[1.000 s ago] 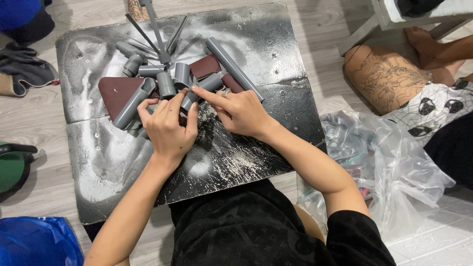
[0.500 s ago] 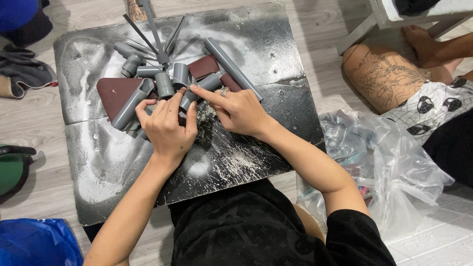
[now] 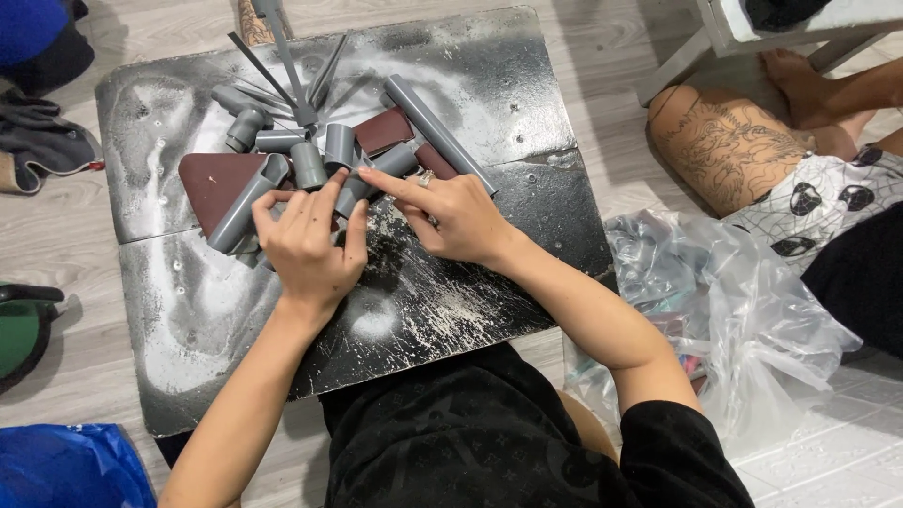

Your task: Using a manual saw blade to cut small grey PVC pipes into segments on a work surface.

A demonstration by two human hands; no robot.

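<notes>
Our fingers come first. The left hand (image 3: 306, 246) curls its fingers around a short grey pipe piece (image 3: 350, 193), and the thumb rests beside it. The right hand (image 3: 458, 218) pinches the same piece from the other side, with its pointing finger laid flat along the top. A ring sits on one right finger. So both our hands hold this one grey piece, and it sits near the middle of the board, a little toward the far side.

Right around our fingers lies a heap of more grey pipe bits (image 3: 306, 165), short and round, some touching each other. A dark red sheet of sandpaper (image 3: 214, 179) lies under the left part of the heap. Another dark red scrap (image 3: 384, 130) peeks out on the far side. A long grey pipe (image 3: 438, 132) lies slanted just past our right hand. Thin metal sticks (image 3: 282, 71) fan out at the far edge.

All of this rests on a black board (image 3: 527, 103) with white dust and scratches on it.

Farther out, a clear plastic bag (image 3: 743, 310) sits on the floor to our right. Beside it we see another person's bare leg (image 3: 724, 141) with drawings on it. A blue bag (image 3: 66, 466) lies near our left elbow, and grey cloth (image 3: 42, 141) lies to the far left.
</notes>
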